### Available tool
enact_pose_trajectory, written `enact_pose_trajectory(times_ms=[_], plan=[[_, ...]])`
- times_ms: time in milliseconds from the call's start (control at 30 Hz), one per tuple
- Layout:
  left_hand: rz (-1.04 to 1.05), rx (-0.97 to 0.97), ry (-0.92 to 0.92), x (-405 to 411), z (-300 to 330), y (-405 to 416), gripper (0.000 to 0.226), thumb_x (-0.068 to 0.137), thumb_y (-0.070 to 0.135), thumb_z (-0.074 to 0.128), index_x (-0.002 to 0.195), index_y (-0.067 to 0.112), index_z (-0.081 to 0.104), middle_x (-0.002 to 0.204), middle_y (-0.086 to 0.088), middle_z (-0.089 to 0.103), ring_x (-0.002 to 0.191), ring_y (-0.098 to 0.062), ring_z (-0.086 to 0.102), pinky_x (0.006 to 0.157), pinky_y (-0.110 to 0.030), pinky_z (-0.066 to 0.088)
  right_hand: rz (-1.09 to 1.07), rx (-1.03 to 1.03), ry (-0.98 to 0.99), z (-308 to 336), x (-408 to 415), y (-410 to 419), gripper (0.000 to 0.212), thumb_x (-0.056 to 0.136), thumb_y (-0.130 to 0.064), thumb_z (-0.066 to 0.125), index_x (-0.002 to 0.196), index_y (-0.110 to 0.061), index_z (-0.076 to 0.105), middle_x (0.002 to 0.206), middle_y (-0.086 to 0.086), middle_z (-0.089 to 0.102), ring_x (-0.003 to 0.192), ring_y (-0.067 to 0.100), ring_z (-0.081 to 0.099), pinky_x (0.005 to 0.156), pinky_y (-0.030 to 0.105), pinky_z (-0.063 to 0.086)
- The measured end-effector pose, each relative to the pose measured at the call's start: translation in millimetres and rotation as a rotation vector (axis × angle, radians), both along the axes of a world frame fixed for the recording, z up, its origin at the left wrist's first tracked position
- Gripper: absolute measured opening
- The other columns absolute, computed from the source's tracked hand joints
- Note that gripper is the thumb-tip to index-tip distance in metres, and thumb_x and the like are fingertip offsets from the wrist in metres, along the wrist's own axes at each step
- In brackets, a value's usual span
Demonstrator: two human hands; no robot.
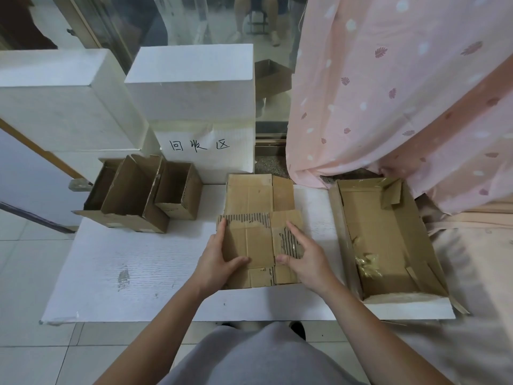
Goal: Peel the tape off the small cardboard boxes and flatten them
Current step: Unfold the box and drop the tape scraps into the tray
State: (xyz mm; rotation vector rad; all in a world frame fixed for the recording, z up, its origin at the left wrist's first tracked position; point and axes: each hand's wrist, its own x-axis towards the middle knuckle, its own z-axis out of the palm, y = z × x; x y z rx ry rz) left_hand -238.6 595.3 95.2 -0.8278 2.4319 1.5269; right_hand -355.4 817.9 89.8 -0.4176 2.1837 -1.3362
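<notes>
Grey cloth over the person's lap fills the bottom edge, and from it both forearms reach to a flattened box [259, 245] lying on a white board [125, 268]. Left hand [219, 259] holds the flattened box at its left edge, fingers along the side and thumb laid over the top face; right hand [302, 257] rests on its right part with fingers fairly straight and spread, thumb pointing inward, pressing rather than gripping. Beyond the flattened box, touching its far edge, lies another flat cardboard sheet [258, 194]. This piece should handle as light and fairly stiff, yet weak where the top paper is torn down to the ribs, so the sound outer edges and fold lines look like the better places to hold. To the left of the flattened box stand three small open boxes [144, 190], not yet flattened. To its right sits a shallow cardboard tray [388, 234] with crumpled tape [366, 262] inside. Behind stand large white boxes [194, 87], one with handwritten characters; a pink patterned cloth [402, 93] hangs to the right, and pale floor tiles show around the board.
</notes>
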Motion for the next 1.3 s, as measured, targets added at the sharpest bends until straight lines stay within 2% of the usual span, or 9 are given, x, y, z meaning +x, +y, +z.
enact_pose_trajectory(times_ms=[200, 400, 600, 667, 767, 1000, 1100, 1200, 1300], plan=[[0.009, -0.067, -0.047, -10.0, -7.5, -8.6, 0.106, 0.094, 0.027, 0.076, 0.164, 0.041, -0.003, 0.139, 0.010, 0.035, 0.128, -0.015, 0.041, 0.107, -0.049, 0.049, 0.160, 0.062, -0.124, 4.4, -7.9, -7.6, 0.108, 0.071, -0.028, 0.092, 0.155, -0.047, 0.028, 0.160, -0.009, 0.031, 0.153, 0.012, 0.020, 0.126, 0.043, 0.020], [0.005, -0.092, -0.011, -45.3, -8.1, -30.4, 0.107, 0.094, 0.025, 0.076, 0.165, 0.039, -0.003, 0.142, 0.006, 0.036, 0.130, -0.015, 0.041, 0.105, -0.041, 0.047, 0.207, 0.137, -0.108, 0.7, -47.1, -29.5, 0.118, 0.069, -0.026, 0.094, 0.159, -0.042, 0.019, 0.161, 0.000, 0.029, 0.148, 0.014, 0.031, 0.124, 0.037, 0.026], [-0.051, -0.107, -0.044, -114.3, -8.4, -50.9, 0.110, 0.095, 0.022, 0.074, 0.164, 0.039, -0.010, 0.142, 0.000, 0.030, 0.119, -0.019, 0.042, 0.065, -0.032, 0.056, 0.176, 0.268, -0.018, -11.9, -104.9, -58.9, 0.116, 0.072, -0.026, 0.092, 0.160, -0.040, 0.018, 0.155, 0.003, 0.036, 0.144, 0.021, 0.037, 0.119, 0.035, 0.033], [-0.091, -0.151, -0.092, -136.2, -12.7, -57.5, 0.111, 0.095, 0.025, 0.074, 0.164, 0.034, -0.012, 0.152, -0.004, 0.026, 0.128, -0.026, 0.046, 0.083, -0.041, 0.059, 0.170, 0.306, -0.022, -19.9, -121.2, -65.5, 0.114, 0.075, -0.028, 0.090, 0.160, -0.041, 0.015, 0.157, 0.005, 0.033, 0.144, 0.023, 0.036, 0.118, 0.034, 0.033], [-0.150, -0.160, -0.165, -164.1, -27.2, -64.8, 0.113, 0.094, 0.027, 0.075, 0.164, 0.032, -0.014, 0.165, -0.007, 0.014, 0.143, -0.035, 0.040, 0.112, -0.051, 0.046, 0.166, 0.370, -0.036, -34.9, -140.4, -72.1, 0.113, 0.078, -0.030, 0.088, 0.160, -0.043, 0.011, 0.156, 0.009, 0.034, 0.143, 0.027, 0.037, 0.119, 0.037, 0.033], [-0.167, -0.171, -0.288, -190.3, -91.4, -69.0, 0.110, 0.096, 0.027, 0.073, 0.164, 0.031, -0.014, 0.169, -0.012, 0.000, 0.150, -0.039, 0.030, 0.121, -0.052, 0.033, 0.152, 0.414, -0.072, -92.6, -158.8, -78.8, 0.108, 0.080, -0.026, 0.087, 0.160, -0.040, 0.016, 0.155, 0.011, 0.035, 0.144, 0.027, 0.036, 0.107, 0.021, 0.029], [-0.148, -0.219, -0.312, -185.2, -108.4, -66.5, 0.106, 0.095, 0.033, 0.073, 0.165, 0.032, -0.007, 0.165, -0.013, 0.010, 0.143, -0.039, 0.040, 0.117, -0.051, 0.039, 0.148, 0.451, -0.042, -115.4, -154.8, -83.0, 0.107, 0.082, -0.027, 0.085, 0.159, -0.046, 0.014, 0.154, 0.014, 0.033, 0.142, 0.030, 0.038, 0.112, 0.029, 0.034], [-0.205, -0.554, -0.325, -175.9, -109.9, -65.9, 0.094, 0.093, 0.053, 0.070, 0.163, 0.027, 0.012, 0.157, -0.012, 0.020, 0.138, -0.035, 0.039, 0.112, -0.048, 0.039, 0.159, 0.525, 0.008, -119.0, -149.0, -84.5, 0.101, 0.084, -0.034, 0.082, 0.158, -0.049, 0.015, 0.151, 0.014, 0.029, 0.138, 0.032, 0.040, 0.112, 0.038, 0.040], [-0.356, -0.776, -0.248, -178.9, -104.4, -66.3, 0.078, 0.094, 0.055, 0.065, 0.154, 0.020, 0.031, 0.168, -0.012, 0.014, 0.154, -0.034, 0.016, 0.124, -0.047, 0.021, 0.241, 0.768, 0.301, -107.3, -148.3, -87.7, 0.096, 0.081, -0.055, 0.077, 0.158, -0.041, 0.022, 0.147, 0.012, 0.026, 0.129, 0.030, 0.033, 0.108, 0.041, 0.040]])
